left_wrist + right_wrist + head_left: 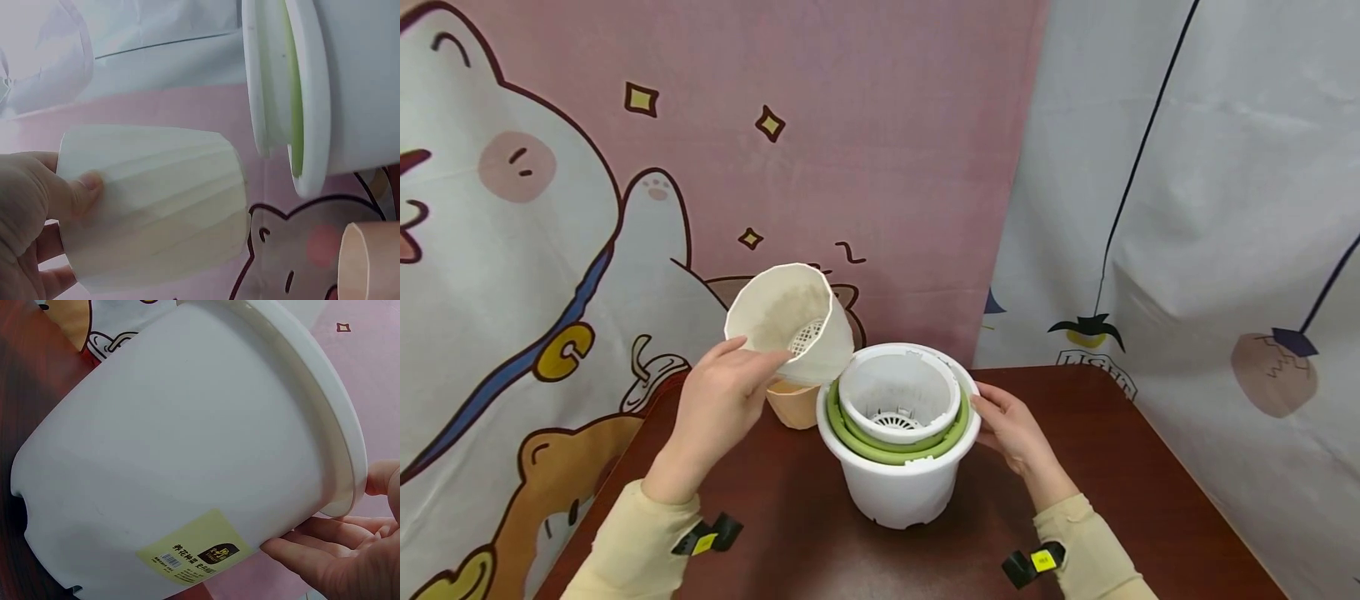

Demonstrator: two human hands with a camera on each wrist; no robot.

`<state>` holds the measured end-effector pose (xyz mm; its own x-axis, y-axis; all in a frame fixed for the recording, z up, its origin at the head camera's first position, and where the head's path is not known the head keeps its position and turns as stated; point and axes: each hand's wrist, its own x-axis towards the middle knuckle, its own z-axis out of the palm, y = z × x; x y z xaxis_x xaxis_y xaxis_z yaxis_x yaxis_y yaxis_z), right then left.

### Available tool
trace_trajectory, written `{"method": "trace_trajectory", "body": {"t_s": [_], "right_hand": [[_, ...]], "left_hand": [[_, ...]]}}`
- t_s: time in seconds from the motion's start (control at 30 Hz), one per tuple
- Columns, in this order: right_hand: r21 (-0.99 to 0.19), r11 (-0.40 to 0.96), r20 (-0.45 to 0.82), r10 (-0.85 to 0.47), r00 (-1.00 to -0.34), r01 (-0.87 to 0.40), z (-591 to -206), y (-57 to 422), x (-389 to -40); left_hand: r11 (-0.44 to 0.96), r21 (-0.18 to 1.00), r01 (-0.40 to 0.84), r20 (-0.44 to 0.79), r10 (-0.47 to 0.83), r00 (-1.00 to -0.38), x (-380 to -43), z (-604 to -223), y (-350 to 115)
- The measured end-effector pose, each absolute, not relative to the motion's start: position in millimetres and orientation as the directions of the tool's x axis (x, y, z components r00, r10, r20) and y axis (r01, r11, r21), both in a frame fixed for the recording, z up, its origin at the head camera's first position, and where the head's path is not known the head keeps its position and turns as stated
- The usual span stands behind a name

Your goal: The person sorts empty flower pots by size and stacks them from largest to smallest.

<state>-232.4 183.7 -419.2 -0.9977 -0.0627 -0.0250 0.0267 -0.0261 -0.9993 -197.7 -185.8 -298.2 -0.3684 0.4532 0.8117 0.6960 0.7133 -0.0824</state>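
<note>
In the head view my left hand (718,400) pinches the rim of a cream faceted flowerpot (838,354), holding it tilted above the table with its mouth toward me. Drainage holes show in its bottom. The left wrist view shows the thumb on its ridged outer wall (156,206). My right hand (1011,429) grips the rim of a large white flowerpot (901,492), thumb at the edge and fingers under the lip. Nested inside it are a green pot (891,456) and a smaller white pot (898,379) with a slotted bottom.
A peach-coloured pot (795,407) stands behind and left of the nested pots, partly hidden by the cream one. Everything stands on a dark red-brown table (1120,483). Cartoon-printed cloth (887,167) hangs at the back and sides. A yellow label (194,550) is on the large pot.
</note>
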Motion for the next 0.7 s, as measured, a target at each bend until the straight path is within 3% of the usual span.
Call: {"method": "trace_trajectory", "body": {"t_s": [0.7], "right_hand": [[-1.000,-0.005,-0.018,-0.062,-0.998,0.019,-420,183,-231]], "left_hand": [[0.603,-0.095,0.792,0.760,0.558,-0.333,-207,-296,-136]]}}
